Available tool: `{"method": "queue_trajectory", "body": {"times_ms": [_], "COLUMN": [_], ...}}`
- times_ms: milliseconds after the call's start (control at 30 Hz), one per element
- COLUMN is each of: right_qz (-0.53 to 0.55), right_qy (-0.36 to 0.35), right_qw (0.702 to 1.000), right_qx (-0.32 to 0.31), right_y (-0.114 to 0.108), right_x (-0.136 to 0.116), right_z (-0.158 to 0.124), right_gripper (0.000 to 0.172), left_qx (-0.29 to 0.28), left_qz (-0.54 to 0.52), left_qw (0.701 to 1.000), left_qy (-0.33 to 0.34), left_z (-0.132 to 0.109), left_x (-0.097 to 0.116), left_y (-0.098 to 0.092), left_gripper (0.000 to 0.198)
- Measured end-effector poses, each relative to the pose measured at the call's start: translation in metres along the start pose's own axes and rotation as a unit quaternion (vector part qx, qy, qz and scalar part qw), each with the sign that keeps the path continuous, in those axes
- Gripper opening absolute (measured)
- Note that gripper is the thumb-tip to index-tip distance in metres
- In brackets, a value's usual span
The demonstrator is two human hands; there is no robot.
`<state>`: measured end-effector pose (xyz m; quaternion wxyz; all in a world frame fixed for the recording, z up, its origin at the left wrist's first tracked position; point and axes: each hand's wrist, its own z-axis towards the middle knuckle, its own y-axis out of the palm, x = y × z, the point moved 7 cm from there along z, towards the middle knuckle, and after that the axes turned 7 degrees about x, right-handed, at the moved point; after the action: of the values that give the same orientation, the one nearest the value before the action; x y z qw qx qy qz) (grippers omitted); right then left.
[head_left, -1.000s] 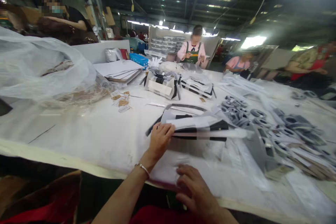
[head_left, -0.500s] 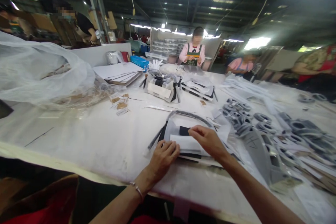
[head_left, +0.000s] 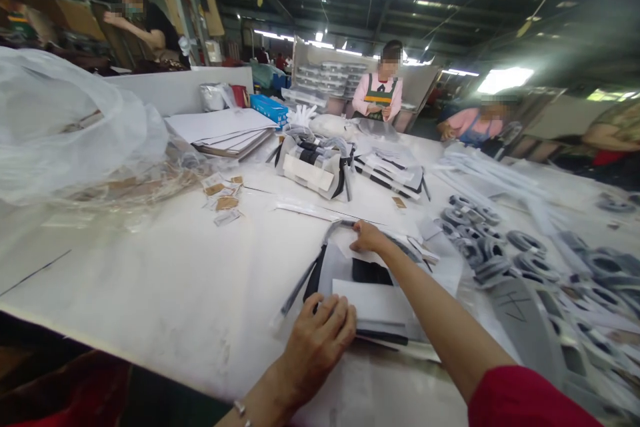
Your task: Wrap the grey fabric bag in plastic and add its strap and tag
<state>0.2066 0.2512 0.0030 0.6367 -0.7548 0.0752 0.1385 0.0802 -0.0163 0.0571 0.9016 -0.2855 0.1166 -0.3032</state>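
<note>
A black and white handbag (head_left: pixel 373 271), partly covered in white wrapping, lies flat on the table before me. Its arched handle (head_left: pixel 334 230) is sheathed in grey wrap and points away from me. A white sheet (head_left: pixel 373 300) crosses the bag's front. At the near left corner, my left hand (head_left: pixel 320 340) has its fingers curled over the bag's edge, against the sheet. My right hand (head_left: pixel 369 238) reaches across the bag, its fingers closed on the top of the wrapped handle. My right forearm hides part of the bag.
Two more wrapped bags (head_left: pixel 313 170) (head_left: pixel 387 172) stand farther back. Grey wrapped rings (head_left: pixel 470 240) and a grey panel (head_left: pixel 525 320) crowd the right. Small packets (head_left: pixel 223 199), white boards (head_left: pixel 220 127) and clear plastic (head_left: pixel 75 133) lie left. Co-workers (head_left: pixel 379 90) are beyond the table.
My right hand has moved away from me, from the bag's black middle to its handle. My left hand stays at the near left corner. The view has shifted slightly.
</note>
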Motion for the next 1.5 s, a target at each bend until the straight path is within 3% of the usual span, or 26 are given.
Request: {"method": "queue_trajectory", "body": {"times_ms": [133,300,533,667,767,900,1033,1200,1333,1400,1433,1500], "right_qz": [0.035,0.148,0.355,0.399,0.337,0.197,0.126,0.084,0.056,0.051,0.05,0.049], "right_qy": [0.035,0.043,-0.003,-0.033,-0.104,-0.208,-0.262,-0.244,-0.267,-0.23,-0.201,-0.144], "right_qw": [0.998,0.986,0.935,0.916,0.934,0.952,0.946,0.939,0.94,0.953,0.962,0.975], "right_qx": [-0.049,-0.059,0.006,0.016,0.049,0.103,0.144,0.228,0.203,0.189,0.18,0.162], "right_y": [0.01,0.009,-0.044,-0.062,-0.064,-0.043,-0.021,-0.033,-0.04,-0.04,-0.04,-0.04], "right_x": [0.009,0.005,-0.015,-0.022,-0.025,-0.026,-0.024,-0.017,-0.027,-0.029,-0.028,-0.024], "right_z": [0.008,0.0,-0.028,-0.067,-0.115,-0.182,-0.218,-0.208,-0.183,-0.164,-0.154,-0.134], "right_gripper": [0.018,0.02,0.019,0.022,0.017,0.013,0.017,0.016,0.059,0.073,0.074,0.06], "left_qx": [0.013,-0.005,-0.016,-0.031,-0.037,-0.028,-0.029,-0.032,-0.039,-0.035,-0.031,-0.023], "left_qz": [0.0,-0.006,-0.015,-0.014,-0.01,-0.014,-0.017,-0.019,-0.016,-0.017,-0.017,-0.015], "left_qw": [1.0,1.0,1.0,0.999,0.999,0.999,0.999,0.999,0.999,0.999,0.999,1.0], "left_qy": [-0.014,-0.026,-0.015,-0.015,-0.014,-0.009,-0.016,-0.01,-0.008,-0.008,-0.008,-0.01], "left_z": [0.01,-0.002,-0.006,-0.006,-0.009,-0.012,-0.015,-0.015,-0.014,-0.014,-0.014,-0.016], "left_x": [0.008,0.01,0.009,0.01,0.011,0.011,0.01,0.011,0.011,0.011,0.011,0.011], "left_y": [0.004,0.018,0.017,0.017,0.017,0.017,0.02,0.02,0.02,0.019,0.019,0.019], "left_gripper": [0.032,0.033,0.03,0.03,0.03,0.031,0.03,0.031,0.031,0.031,0.031,0.032]}}
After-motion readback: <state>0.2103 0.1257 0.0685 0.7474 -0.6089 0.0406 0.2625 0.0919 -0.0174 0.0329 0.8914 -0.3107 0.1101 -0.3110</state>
